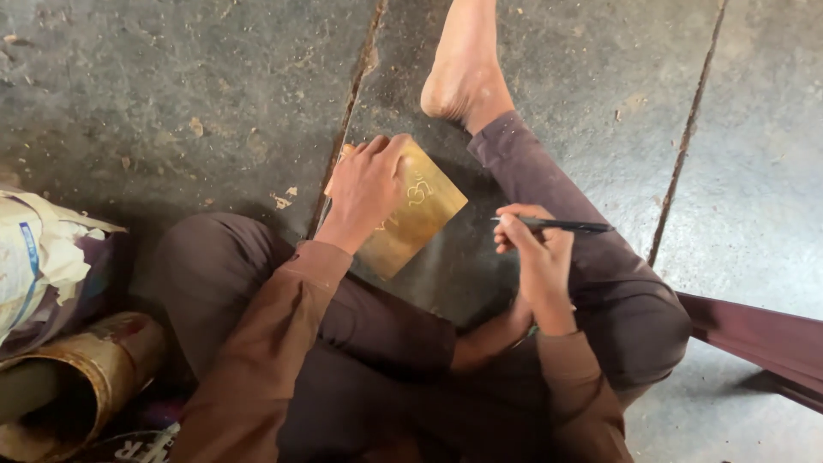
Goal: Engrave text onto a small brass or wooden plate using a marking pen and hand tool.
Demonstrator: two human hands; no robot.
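Fingers [513,230] of the right hand [536,253] are pinched shut around a thin dark stylus [557,225], which lies nearly level, its long end sticking out past the knuckles toward the bent right leg [600,283]. The fine tip at the thumb side hangs in the air, apart from anything. Just across a small gap from those fingertips, the left hand [364,193] is spread and curled over a brass-coloured plate [420,214], its fingers [377,150] hooked on the plate's far edge and the palm pressing down. The plate rests tilted on the grey stone floor [171,103], right beside a dark joint between slabs, with some pale engraved curls showing just past the left thumb.

Further out from the hands, a bare foot [463,69] stretches beyond the plate, and a rolled sheet of brass-coloured metal [77,377] and a torn pale sack [34,257] sit well off behind the left elbow.

From where I stand, the likeliest trouble is the plate skidding: only one palm pins it on a dusty floor, so a firm push from the point could slide it and scar the finished marks. The left thumb also lies close to those marks, so a slipped point could catch it.
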